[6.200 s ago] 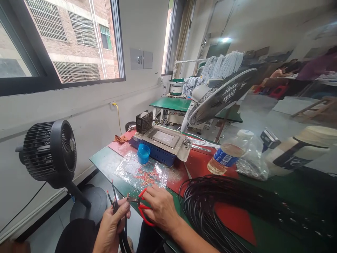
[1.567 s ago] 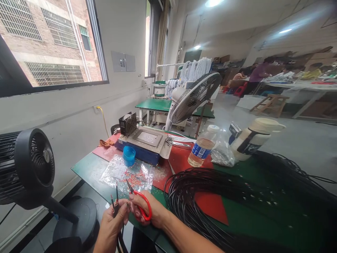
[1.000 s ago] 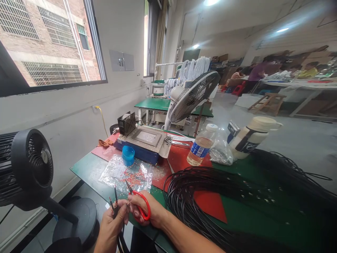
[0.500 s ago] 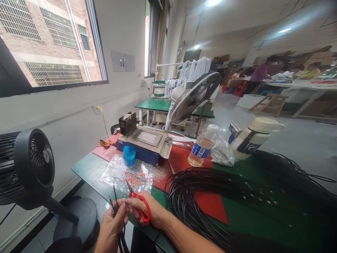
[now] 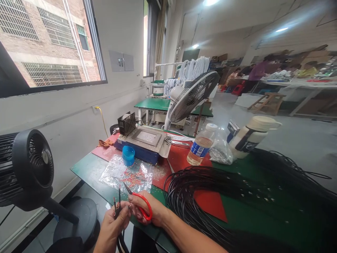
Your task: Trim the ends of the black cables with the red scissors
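item: black cable end (image 5: 117, 207), pinched in left hand (image 5: 112, 226) just off the green bench (image 5: 89, 168) edge. right hand (image 5: 149, 211) grips red scissors (image 5: 140, 207), tips beside the wires; positions barely shifted, trimming continues.

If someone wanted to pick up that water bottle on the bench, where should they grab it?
Best around the labelled middle of the water bottle, coming from its near side. It stands upright on the red mat, a plastic bag crowds its right, and the body looks round enough to wrap fingers around.
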The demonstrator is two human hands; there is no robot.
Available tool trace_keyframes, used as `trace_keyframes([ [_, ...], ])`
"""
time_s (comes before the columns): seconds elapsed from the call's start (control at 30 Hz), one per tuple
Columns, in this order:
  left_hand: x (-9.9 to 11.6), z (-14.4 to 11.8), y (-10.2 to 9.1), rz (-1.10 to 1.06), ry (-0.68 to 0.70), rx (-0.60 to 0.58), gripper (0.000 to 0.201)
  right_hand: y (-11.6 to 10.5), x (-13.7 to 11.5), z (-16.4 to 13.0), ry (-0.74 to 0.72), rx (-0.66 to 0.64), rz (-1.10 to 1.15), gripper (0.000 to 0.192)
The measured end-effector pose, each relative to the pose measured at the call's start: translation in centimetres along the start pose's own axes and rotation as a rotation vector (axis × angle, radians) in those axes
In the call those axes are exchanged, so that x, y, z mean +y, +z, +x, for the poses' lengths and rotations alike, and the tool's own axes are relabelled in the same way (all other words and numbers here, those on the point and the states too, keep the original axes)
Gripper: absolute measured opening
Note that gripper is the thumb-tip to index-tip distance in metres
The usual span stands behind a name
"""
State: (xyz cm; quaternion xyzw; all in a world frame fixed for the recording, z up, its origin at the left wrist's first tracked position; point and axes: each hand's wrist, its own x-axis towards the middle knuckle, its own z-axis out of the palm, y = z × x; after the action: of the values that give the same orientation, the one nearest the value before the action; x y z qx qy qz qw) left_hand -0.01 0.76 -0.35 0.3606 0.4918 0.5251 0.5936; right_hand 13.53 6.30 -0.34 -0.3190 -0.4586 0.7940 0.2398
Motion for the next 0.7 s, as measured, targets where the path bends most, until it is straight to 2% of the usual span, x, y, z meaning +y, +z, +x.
trace_keyframes([
  [0.2,0.1,0.0,-0.5,0.061,-0.036,-0.09,0.026,-0.1,-0.1,0.0,-0.018,-0.013,-0.02,0.046],
  [0.33,0.4,-0.1,-0.4,0.096,-0.01,-0.119,0.026,0.0,-0.4,-0.1,0.013,-0.005,-0.023,0.042],
  [0.53,0.3,-0.2,-0.2,0.081,0.033,-0.099,0.025,0.1,-0.4,-0.1,0.021,-0.005,0.004,0.04],
  [0.7,-0.6,0.2,-0.6,0.005,0.02,0.001,0.022,-0.1,0.1,0.1,-0.042,-0.051,0.075,0.046],
])
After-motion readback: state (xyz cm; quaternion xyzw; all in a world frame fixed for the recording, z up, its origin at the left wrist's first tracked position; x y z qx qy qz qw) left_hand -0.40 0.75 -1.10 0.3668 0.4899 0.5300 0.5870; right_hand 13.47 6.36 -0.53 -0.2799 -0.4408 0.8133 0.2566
